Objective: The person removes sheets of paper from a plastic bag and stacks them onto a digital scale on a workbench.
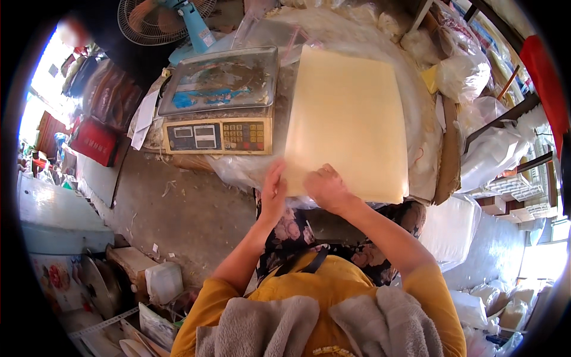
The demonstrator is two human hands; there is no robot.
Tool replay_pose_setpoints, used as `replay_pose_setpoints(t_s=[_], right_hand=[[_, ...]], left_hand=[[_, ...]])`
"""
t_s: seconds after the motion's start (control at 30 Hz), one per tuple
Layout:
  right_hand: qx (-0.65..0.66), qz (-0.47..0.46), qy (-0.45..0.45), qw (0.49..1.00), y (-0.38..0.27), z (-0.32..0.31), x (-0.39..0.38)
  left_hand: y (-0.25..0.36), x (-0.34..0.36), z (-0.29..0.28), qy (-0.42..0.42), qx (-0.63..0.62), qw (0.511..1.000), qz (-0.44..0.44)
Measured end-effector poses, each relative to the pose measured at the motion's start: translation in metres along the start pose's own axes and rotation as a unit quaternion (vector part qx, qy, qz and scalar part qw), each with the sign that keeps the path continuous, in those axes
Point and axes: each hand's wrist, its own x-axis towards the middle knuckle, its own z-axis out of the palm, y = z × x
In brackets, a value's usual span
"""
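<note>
A tall, pale cream stack of thin sheets [346,113] lies on the worktable beside a digital scale [217,101] with a scuffed metal pan. My left hand [273,190] is at the stack's lower left corner, fingers fairly straight along its edge. My right hand [327,190] rests on the lower part of the stack, fingers curled and slightly blurred; whether they pinch a sheet is unclear.
A blue fan [193,27] stands behind the scale. Cardboard [446,160] edges the table's right side, near wrapped bags [461,77] on racks. A red box [95,140] is at left. Below left are a pale cabinet [62,214] and a plastic jug [163,282].
</note>
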Motion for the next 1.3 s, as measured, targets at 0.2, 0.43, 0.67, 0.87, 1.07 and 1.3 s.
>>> replay_pose_setpoints(t_s=[0.2,0.43,0.67,0.87,1.07,1.3], right_hand=[[0.256,0.389,0.159,0.87,0.056,-0.037,-0.002],[0.111,0.194,0.013,0.975,0.018,-0.029,-0.026],[-0.084,0.241,0.316,0.914,0.114,-0.167,-0.005],[0.009,0.121,0.269,0.956,0.039,-0.222,-0.014],[-0.052,0.059,0.063,0.995,0.019,-0.115,-0.081],[0.351,0.27,-0.065,0.894,0.056,-0.152,-0.133]], left_hand=[[0.022,0.011,-0.009,0.0,0.299,0.948,0.111],[0.002,0.049,0.051,-0.208,0.555,0.795,0.133],[0.023,0.048,0.07,-0.221,0.557,0.793,0.114],[0.038,0.049,0.063,-0.25,0.552,0.793,0.06],[0.044,0.071,0.051,-0.081,0.262,0.949,0.153],[0.041,0.071,0.005,-0.265,0.246,0.922,0.136]])
